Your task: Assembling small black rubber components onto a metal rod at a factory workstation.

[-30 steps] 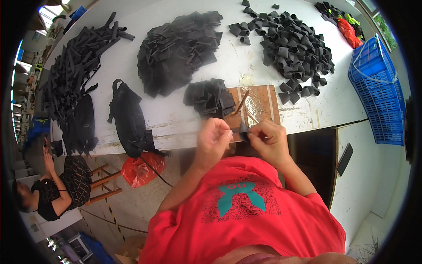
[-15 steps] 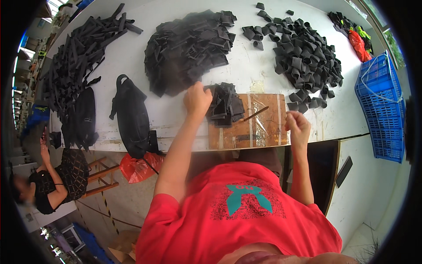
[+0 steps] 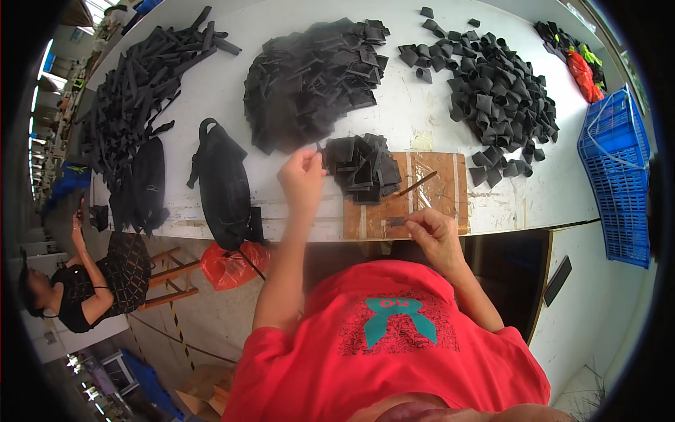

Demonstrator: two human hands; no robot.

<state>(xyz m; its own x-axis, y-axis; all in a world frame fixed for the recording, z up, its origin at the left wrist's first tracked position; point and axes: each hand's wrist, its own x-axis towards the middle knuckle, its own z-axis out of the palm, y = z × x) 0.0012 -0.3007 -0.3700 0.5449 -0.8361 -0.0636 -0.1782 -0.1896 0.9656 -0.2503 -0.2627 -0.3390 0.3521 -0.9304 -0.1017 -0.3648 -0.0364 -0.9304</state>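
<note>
My left hand (image 3: 302, 177) is closed beside the small heap of flat black fabric pieces (image 3: 362, 167). A thin dark sliver shows at its fingertips; whether it is one of those pieces cannot be made out. My right hand (image 3: 433, 233) pinches with thumb and forefinger at the front edge of a brown board (image 3: 450, 190) banded with clear tape. Anything between those fingers is too small to tell. Just left of them a dark flat patch (image 3: 396, 221) shows on the board. A thin dark stick (image 3: 418, 183) lies slantwise on the board, near the small heap.
Behind are a large pile of flat black pieces (image 3: 309, 84) and, rightward, folded black loops (image 3: 499, 91). Black strips (image 3: 133, 84) and a black pouch (image 3: 223, 183) lie leftward. A blue crate (image 3: 615, 176) stands right; a red bag (image 3: 232, 264) hangs below. Another person (image 3: 84, 288) is at left.
My right hand has moved left and nearer me, from beside the board's right edge to its front edge. My left hand has drawn slightly back toward me from the large pile.
</note>
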